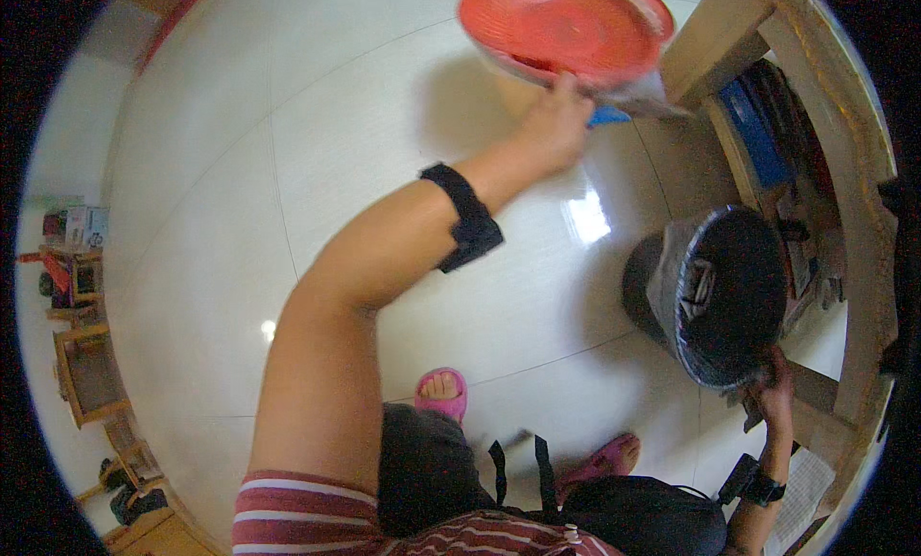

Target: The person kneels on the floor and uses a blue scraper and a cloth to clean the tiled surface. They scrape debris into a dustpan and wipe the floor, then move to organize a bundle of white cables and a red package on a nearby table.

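Note:
My left hand [565, 121] is raised far in front of me, gripping the near rim of a red round plastic lid or basin [575, 31] with a ridged surface. The red piece runs past the top edge of the view, and something pale and blurred shows beneath it. A small blue piece [609, 115] sticks out beside the same hand; its kind is unclear. At the lower right, my right hand [771, 390] holds the near rim of a dark waste bin [745, 297]. The bin tilts with its mouth toward me, and a crumpled grey item [696, 286] shows at its rim.
A wooden table [719, 38] with a lower shelf runs along the right, with a blue box [755, 135] and dark items on it. Glossy pale tiles [345, 139] cover the floor. Wooden furniture [90, 372] stands far left. My pink slippers [440, 392] are below.

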The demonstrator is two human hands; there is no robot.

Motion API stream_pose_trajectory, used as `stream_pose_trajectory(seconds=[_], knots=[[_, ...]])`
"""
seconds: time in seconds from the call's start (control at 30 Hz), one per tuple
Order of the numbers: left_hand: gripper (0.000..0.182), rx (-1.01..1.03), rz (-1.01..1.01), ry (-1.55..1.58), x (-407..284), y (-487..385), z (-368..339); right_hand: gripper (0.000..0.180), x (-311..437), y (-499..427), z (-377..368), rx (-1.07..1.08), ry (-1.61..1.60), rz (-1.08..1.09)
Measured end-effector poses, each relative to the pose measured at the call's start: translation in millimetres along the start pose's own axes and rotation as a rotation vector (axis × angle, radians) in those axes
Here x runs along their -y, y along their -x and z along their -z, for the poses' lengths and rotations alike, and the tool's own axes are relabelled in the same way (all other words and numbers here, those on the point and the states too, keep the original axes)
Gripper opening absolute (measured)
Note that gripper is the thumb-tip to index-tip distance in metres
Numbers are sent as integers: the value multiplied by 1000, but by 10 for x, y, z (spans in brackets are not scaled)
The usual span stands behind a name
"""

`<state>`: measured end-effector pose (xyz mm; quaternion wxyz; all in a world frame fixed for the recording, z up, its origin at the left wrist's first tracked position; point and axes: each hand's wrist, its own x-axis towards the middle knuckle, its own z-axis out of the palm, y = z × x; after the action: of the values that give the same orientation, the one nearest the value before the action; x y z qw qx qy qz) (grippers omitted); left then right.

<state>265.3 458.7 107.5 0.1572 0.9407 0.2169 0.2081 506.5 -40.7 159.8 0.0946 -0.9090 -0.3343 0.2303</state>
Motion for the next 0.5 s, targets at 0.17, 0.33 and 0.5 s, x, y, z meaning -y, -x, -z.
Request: stream_pose_trajectory(seconds=[0.17, 0.33, 0.5], knots=[[27, -51, -118, 103, -116, 50, -63, 65, 138, -46, 34, 129, 118, -59], [40, -69, -259, 248, 40, 326, 89, 73, 469, 60, 195, 183, -154, -41], [37, 500, 111, 348, 599, 1283, 359, 71, 1011, 281, 487, 315, -341, -51]])
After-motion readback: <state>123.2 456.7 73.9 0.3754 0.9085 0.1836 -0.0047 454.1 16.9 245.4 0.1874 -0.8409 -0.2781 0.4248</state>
